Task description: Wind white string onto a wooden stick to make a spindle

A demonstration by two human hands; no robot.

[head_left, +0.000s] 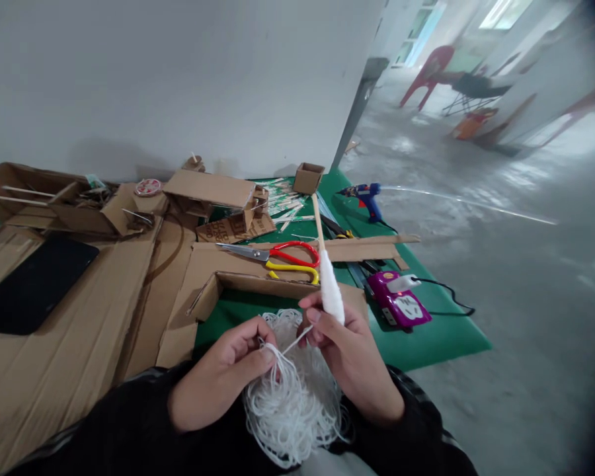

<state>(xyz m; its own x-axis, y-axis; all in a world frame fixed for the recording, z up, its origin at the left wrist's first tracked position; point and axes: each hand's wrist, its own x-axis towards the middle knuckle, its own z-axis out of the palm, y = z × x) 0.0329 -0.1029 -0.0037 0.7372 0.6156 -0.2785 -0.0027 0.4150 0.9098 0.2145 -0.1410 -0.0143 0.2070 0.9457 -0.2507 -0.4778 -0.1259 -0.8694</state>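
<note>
My right hand (344,340) is closed round the lower end of a wooden stick (318,221) wrapped in white string (330,287). The stick points up and away from me, its far end bare. My left hand (233,360) pinches loops of white string from a big loose tangle of string (295,410) in my lap. One strand runs tight between my two hands. Just beyond them, scissors (270,254) with one red and one yellow handle lie on cardboard, their blades pointing left.
A purple power strip (396,297) with a white plug sits at right, near a blue glue gun (364,195). Cardboard boxes (208,188) and scattered thin sticks (285,201) line the wall. A black tablet-like slab (37,284) rests on cardboard at left. The green table (441,337) ends at right.
</note>
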